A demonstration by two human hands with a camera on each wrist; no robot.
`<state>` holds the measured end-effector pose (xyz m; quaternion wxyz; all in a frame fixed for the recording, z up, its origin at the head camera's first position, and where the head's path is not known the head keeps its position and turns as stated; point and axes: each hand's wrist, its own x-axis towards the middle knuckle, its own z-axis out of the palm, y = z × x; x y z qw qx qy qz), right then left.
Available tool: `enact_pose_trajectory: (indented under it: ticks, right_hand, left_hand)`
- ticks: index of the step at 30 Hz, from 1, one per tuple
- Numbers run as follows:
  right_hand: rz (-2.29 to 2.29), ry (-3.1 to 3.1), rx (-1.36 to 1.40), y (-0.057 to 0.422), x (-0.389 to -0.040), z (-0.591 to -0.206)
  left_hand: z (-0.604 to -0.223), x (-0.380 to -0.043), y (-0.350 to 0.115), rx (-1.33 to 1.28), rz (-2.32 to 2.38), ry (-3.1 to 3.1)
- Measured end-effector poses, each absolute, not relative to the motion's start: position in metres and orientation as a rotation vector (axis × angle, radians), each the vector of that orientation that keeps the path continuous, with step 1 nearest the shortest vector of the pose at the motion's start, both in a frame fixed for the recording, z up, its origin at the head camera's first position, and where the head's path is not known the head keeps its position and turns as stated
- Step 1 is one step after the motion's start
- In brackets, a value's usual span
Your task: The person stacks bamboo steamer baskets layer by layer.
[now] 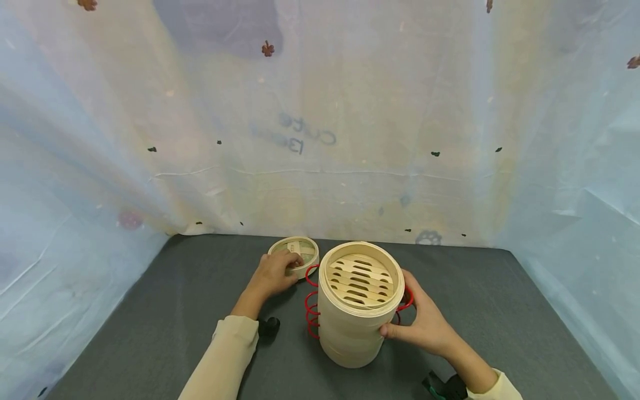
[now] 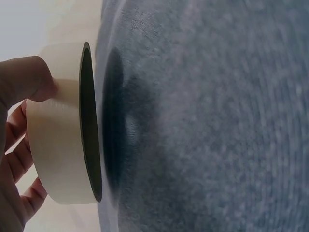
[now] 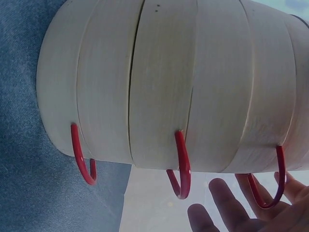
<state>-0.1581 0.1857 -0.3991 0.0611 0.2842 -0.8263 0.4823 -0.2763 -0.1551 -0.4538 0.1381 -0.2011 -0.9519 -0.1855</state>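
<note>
A tall stack of bamboo steamer baskets [image 1: 352,333] stands on the dark table, a slatted base showing inside its open top. Red handles [image 3: 182,164] stick out from its sides. At the stack's right side is my right hand [image 1: 425,322], thumb against the front and fingers spread behind, beside an upper handle. Farther back on the left, my left hand [image 1: 277,272] grips a round bamboo steamer lid [image 1: 308,251], with its thumb on the outer wall. In the left wrist view the lid [image 2: 63,145] hangs with its rim close over the table, above its own shadow.
The dark grey cloth-covered table [image 1: 165,322] runs back to a pale, patterned plastic sheet [image 1: 350,111]. Similar sheeting [image 1: 590,266] flanks the table. Black wrist gear [image 1: 270,328] sits by the left cuff, with more [image 1: 445,386] by the right.
</note>
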Motion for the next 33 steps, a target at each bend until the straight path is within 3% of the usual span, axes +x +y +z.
enact_pose_trajectory:
  ticks: [33]
  right_hand:
    - [1.441, -2.524, 0.828, 0.186, -0.16, -0.401]
  left_hand:
    - [-0.382, -0.246, -0.147, -0.636, -0.587, -2.445]
